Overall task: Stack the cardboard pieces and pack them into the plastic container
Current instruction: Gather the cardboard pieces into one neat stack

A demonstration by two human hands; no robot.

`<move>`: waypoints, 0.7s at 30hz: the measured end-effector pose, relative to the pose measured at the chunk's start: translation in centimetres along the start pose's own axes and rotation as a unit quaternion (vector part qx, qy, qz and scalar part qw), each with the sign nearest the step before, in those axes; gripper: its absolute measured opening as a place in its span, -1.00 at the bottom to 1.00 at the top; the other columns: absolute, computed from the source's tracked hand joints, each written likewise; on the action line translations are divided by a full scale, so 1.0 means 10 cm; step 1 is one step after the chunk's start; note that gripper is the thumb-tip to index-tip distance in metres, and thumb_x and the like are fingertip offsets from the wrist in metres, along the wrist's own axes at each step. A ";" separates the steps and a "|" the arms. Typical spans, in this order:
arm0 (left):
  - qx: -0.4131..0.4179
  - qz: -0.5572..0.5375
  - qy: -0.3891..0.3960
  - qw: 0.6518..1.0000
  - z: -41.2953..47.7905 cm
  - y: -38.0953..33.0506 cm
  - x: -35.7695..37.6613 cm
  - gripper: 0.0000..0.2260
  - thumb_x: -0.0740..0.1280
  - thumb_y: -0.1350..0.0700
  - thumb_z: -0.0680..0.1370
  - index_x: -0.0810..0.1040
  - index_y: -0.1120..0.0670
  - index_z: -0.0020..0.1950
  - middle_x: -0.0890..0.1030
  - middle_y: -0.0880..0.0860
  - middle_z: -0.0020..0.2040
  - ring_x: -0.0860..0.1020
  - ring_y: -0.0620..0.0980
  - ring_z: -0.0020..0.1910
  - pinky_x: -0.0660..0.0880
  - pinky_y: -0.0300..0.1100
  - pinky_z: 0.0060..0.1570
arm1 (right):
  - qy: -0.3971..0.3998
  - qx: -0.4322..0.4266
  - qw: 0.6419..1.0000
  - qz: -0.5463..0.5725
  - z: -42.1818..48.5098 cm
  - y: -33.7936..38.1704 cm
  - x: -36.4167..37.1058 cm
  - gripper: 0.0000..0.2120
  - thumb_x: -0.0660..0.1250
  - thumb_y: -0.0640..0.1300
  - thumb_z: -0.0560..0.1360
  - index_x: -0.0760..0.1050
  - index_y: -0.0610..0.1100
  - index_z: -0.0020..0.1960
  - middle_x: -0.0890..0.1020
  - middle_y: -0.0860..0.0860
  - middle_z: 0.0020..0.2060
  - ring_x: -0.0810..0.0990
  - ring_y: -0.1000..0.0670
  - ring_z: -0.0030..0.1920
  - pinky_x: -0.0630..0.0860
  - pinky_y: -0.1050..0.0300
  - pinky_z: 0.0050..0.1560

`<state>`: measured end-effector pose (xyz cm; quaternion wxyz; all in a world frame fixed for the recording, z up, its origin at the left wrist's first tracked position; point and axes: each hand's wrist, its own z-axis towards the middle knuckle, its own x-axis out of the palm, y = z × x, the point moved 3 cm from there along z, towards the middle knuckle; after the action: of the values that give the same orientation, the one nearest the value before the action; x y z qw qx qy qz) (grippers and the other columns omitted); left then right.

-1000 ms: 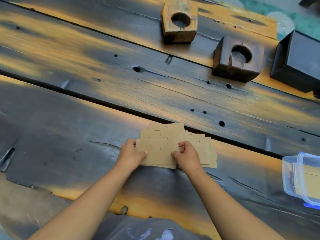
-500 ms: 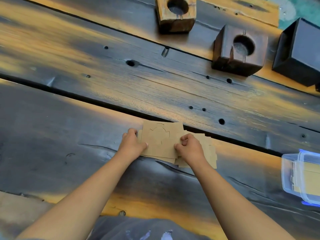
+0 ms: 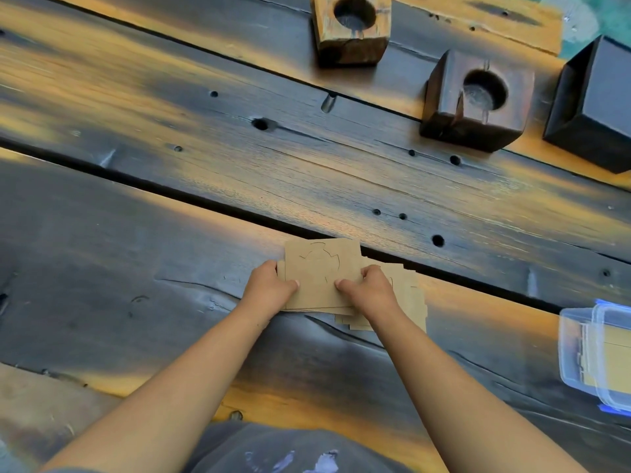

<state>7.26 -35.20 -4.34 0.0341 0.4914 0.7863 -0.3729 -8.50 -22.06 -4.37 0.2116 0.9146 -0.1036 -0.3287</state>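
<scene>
Pinching one cardboard stack (image 3: 321,278), left hand (image 3: 269,289) and right hand (image 3: 370,291) curl fingers (image 3: 371,270) round its side edges.

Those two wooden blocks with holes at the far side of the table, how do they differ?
The lighter block is tan with visible grain; the darker block is nearly black-brown. The lighter block sits farther away, cut by the frame's top edge; the darker block shows whole, beside a black box. Both are squarish with a round hole on top.
</scene>
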 end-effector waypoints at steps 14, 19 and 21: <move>-0.019 -0.052 0.010 0.998 -0.29 0.20 0.07 -0.56 0.53 0.05 0.40 0.42 0.06 0.17 0.57 0.06 0.09 0.59 0.04 0.05 0.59 0.09 0.12 | 0.020 -0.024 1.000 -0.002 -0.22 -0.24 -0.04 -0.45 0.49 0.01 0.37 0.44 -0.19 0.26 0.59 -0.08 0.16 0.58 -0.09 0.10 0.49 0.10 0.00; -0.010 -0.068 -0.006 0.998 -0.30 0.07 0.16 -0.55 0.52 0.01 0.39 0.39 0.00 0.16 0.56 0.04 0.09 0.58 0.03 0.05 0.58 0.09 0.12 | 0.005 -0.039 0.999 -0.018 -0.15 -0.17 -0.20 -0.44 0.48 0.02 0.39 0.42 -0.17 0.29 0.54 -0.10 0.19 0.56 -0.11 0.12 0.49 0.07 0.06; -0.003 -0.073 -0.014 0.997 -0.26 -0.02 0.19 -0.55 0.52 0.01 0.38 0.39 0.00 0.15 0.55 0.06 0.09 0.58 0.03 0.04 0.58 0.09 0.11 | 0.006 -0.047 0.999 -0.025 -0.08 -0.11 -0.28 -0.45 0.47 0.02 0.40 0.42 -0.16 0.29 0.55 -0.10 0.19 0.57 -0.10 0.09 0.52 0.07 0.06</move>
<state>7.00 -32.21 -3.14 0.0196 0.4275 0.8207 -0.3786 -10.06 -19.86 -2.74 0.2465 0.9078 -0.0642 -0.3331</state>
